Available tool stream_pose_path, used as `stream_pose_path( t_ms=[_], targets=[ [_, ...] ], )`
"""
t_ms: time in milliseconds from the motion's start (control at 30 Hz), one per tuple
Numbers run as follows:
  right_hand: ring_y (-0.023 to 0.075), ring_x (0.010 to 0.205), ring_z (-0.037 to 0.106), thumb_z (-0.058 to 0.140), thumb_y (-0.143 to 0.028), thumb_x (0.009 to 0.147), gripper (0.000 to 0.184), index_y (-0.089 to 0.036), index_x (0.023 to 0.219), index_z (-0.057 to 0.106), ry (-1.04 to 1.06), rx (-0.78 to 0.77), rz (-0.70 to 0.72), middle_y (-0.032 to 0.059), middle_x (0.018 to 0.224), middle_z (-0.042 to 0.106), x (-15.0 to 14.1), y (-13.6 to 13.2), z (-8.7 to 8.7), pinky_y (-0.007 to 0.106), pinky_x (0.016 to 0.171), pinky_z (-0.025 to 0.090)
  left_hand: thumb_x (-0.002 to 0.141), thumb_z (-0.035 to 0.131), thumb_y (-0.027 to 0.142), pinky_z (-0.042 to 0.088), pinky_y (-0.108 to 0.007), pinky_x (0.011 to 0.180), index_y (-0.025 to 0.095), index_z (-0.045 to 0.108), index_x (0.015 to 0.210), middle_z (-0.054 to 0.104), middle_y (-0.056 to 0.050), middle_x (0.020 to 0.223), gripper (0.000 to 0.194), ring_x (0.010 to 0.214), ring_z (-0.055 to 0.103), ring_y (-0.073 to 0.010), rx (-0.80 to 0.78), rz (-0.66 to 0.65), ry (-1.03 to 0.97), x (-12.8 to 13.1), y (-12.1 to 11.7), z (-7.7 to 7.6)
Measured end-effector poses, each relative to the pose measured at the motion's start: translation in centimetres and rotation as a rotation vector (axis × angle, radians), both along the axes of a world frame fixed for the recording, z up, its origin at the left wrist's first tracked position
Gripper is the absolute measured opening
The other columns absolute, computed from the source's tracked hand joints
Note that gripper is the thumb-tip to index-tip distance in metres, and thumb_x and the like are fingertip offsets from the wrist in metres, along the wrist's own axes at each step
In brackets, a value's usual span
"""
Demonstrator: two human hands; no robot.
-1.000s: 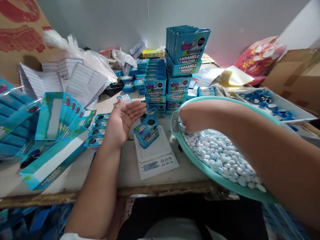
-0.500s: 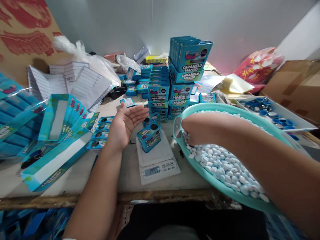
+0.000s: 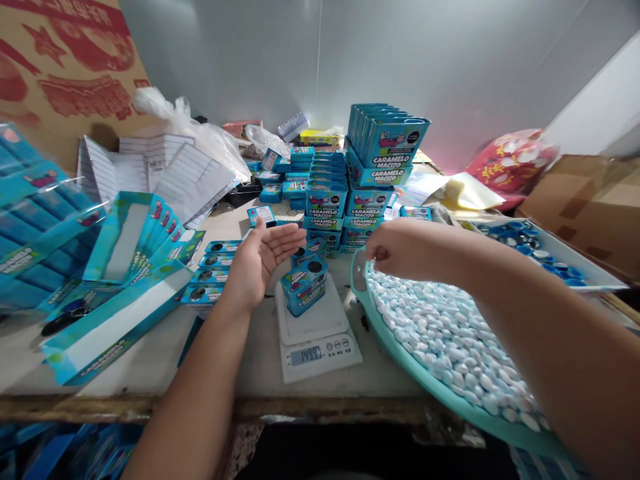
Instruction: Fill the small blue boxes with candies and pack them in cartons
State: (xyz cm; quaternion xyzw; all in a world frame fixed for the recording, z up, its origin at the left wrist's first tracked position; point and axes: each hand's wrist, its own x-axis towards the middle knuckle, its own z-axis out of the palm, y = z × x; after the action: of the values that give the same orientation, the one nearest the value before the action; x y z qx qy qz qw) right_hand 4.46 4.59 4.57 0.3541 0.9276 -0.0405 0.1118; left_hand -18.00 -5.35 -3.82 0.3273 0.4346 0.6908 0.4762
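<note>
R hand (image 3: 393, 250) now lifted off candies (image 3: 445, 340), nr tub handle (image 3: 357, 267).

There is one scale (image 3: 319, 350) bearing one blue box (image 3: 305, 287), one basin (image 3: 415, 372), one white tray (image 3: 595, 273), and one row of four small boxes (image 3: 210, 276).

A small candy-packing workshop, shown by the tub of candies (image 3: 450, 340), digital scale (image 3: 320, 333) and stacked printed boxes (image 3: 370, 180).
</note>
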Motion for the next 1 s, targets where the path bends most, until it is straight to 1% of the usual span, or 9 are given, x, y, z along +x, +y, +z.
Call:
stream_pose_path(
  t_ms=[100, 167, 267, 367, 533, 633, 800, 900, 1000],
  targets=[
    [0.014, 0.062, 0.055, 0.062, -0.01, 0.081, 0.023, -0.016, 0.093, 0.081, 0.087, -0.011, 0.058, 0.0055, 0.077, 0.075, -1.9, -0.8, 1.3, 0.029, 0.057, 0.034, 0.099, 0.048, 0.064, 0.057, -0.039, 0.101, 0.013, 0.08, 0.098, 0.081, -0.016, 0.107, 0.061, 0.104, 0.077, -0.0263, -0.009, 0.007, -0.014, 0.2, 0.1, 0.0],
    [0.0136, 0.061, 0.055, 0.062, -0.013, 0.084, 0.023, -0.017, 0.098, 0.08, 0.15, -0.023, 0.093, 0.004, 0.076, 0.074, -3.3, -1.4, 1.6, 0.028, 0.057, 0.034, 0.099, 0.048, 0.064, 0.058, -0.038, 0.099, 0.013, 0.08, 0.097, 0.081, -0.015, 0.107, 0.06, 0.103, 0.078, -0.0262, -0.011, 0.003, -0.013, 0.2, 0.1, 0.0],
    [0.0134, 0.064, 0.056, 0.062, -0.015, 0.088, 0.021, -0.018, 0.1, 0.079, 0.242, -0.037, 0.149, 0.0026, 0.079, 0.074, -5.3, -2.1, 1.5, 0.027, 0.06, 0.036, 0.099, 0.048, 0.063, 0.059, -0.037, 0.098, 0.013, 0.081, 0.095, 0.081, -0.015, 0.106, 0.059, 0.103, 0.078, -0.026, -0.013, 0.009, -0.018, 0.1, 0.2, 0.1],
    [0.0139, 0.068, 0.057, 0.06, -0.014, 0.091, 0.019, -0.017, 0.094, 0.078, 0.292, -0.033, 0.214, 0.0029, 0.082, 0.073, -6.4, -2.5, 0.7, 0.027, 0.06, 0.035, 0.099, 0.048, 0.062, 0.058, -0.038, 0.098, 0.013, 0.08, 0.094, 0.081, -0.016, 0.104, 0.059, 0.102, 0.078, -0.0262, -0.028, 0.037, -0.027, 0.0, 0.2, 0.1],
    [0.0155, 0.077, 0.061, 0.065, -0.01, 0.088, 0.019, -0.017, 0.099, 0.078, 0.248, -0.075, 0.266, 0.0039, 0.091, 0.075, -6.3, -2.4, -0.4, 0.025, 0.067, 0.039, 0.098, 0.051, 0.064, 0.058, -0.039, 0.1, 0.013, 0.08, 0.096, 0.081, -0.017, 0.106, 0.059, 0.103, 0.078, -0.0267, -0.004, 0.01, -0.037, 0.1, 0.0, 0.2],
    [0.0163, 0.084, 0.063, 0.069, -0.01, 0.087, 0.018, -0.017, 0.101, 0.078, 0.305, -0.091, 0.297, 0.004, 0.096, 0.074, -5.8, -2.0, -1.0, 0.025, 0.073, 0.042, 0.097, 0.051, 0.066, 0.058, -0.038, 0.099, 0.013, 0.08, 0.093, 0.081, -0.016, 0.102, 0.06, 0.101, 0.078, -0.0262, -0.004, 0.01, -0.038, 0.3, 0.0, 0.2],
    [0.018, 0.088, 0.064, 0.077, -0.015, 0.085, 0.02, -0.016, 0.105, 0.075, 0.432, -0.099, 0.32, 0.0053, 0.099, 0.072, -6.1, -2.0, -2.1, 0.026, 0.076, 0.044, 0.097, 0.052, 0.066, 0.06, -0.035, 0.09, 0.013, 0.08, 0.091, 0.082, -0.015, 0.097, 0.06, 0.096, 0.078, -0.0256, -0.016, 0.013, -0.051, 0.4, 0.2, -0.1],
    [0.021, 0.098, 0.065, 0.077, -0.019, 0.087, 0.029, -0.015, 0.115, 0.073, 0.477, -0.095, 0.336, 0.0092, 0.112, 0.072, -6.3, -2.4, -2.2, 0.028, 0.082, 0.046, 0.096, 0.052, 0.067, 0.058, -0.036, 0.093, 0.014, 0.079, 0.09, 0.081, -0.015, 0.097, 0.06, 0.097, 0.078, -0.0254, -0.007, 0.033, -0.052, 0.3, 0.2, -0.2],
    [0.0239, 0.106, 0.066, 0.066, -0.018, 0.094, 0.025, -0.018, 0.117, 0.073, 0.417, -0.048, 0.316, 0.0118, 0.12, 0.071, -4.8, -2.1, -1.5, 0.031, 0.087, 0.046, 0.096, 0.053, 0.067, 0.057, -0.038, 0.099, 0.015, 0.079, 0.092, 0.081, -0.013, 0.098, 0.058, 0.1, 0.077, -0.025, 0.011, 0.037, -0.039, 0.2, 0.1, -0.1]
  ],
)
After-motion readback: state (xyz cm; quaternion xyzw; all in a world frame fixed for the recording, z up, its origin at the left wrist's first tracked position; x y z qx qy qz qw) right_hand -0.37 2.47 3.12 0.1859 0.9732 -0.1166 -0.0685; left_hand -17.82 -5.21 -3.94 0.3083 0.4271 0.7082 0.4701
